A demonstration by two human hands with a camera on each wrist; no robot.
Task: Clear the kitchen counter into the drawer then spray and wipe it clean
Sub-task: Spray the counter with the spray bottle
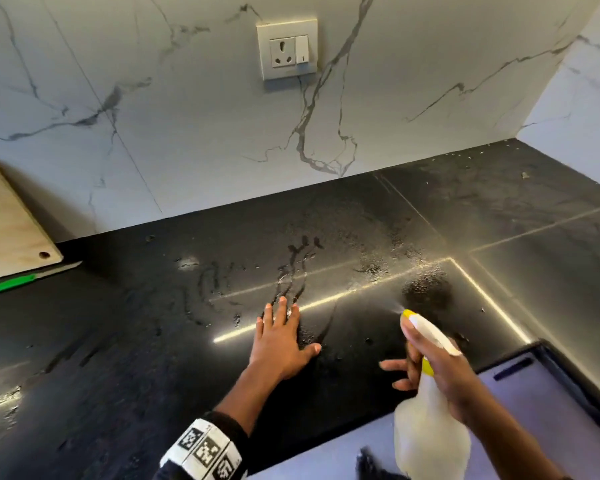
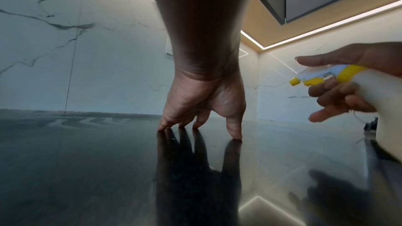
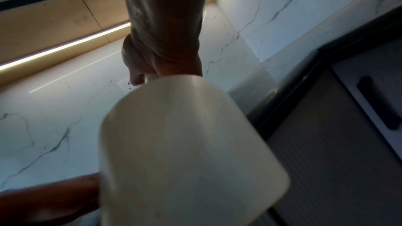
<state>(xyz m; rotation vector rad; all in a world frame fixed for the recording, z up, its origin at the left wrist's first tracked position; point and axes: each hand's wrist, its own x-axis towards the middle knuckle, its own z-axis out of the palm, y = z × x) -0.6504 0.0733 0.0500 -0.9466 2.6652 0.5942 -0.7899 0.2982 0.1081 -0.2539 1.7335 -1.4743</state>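
My right hand grips a white spray bottle with a yellow nozzle, held above the black counter and aimed at a misted patch. In the left wrist view the same right hand has fingers curled on the trigger of the spray bottle. My left hand lies on the wet counter with straight, spread fingers. From the left wrist, the left hand presses its fingertips on the counter. The bottle's base fills the right wrist view below the right hand.
A wooden cutting board leans at the far left with a green-handled knife beside it. A wall socket sits on the marble backsplash. Crumbs lie in the far right corner. A grey drawer front with a dark handle is at lower right.
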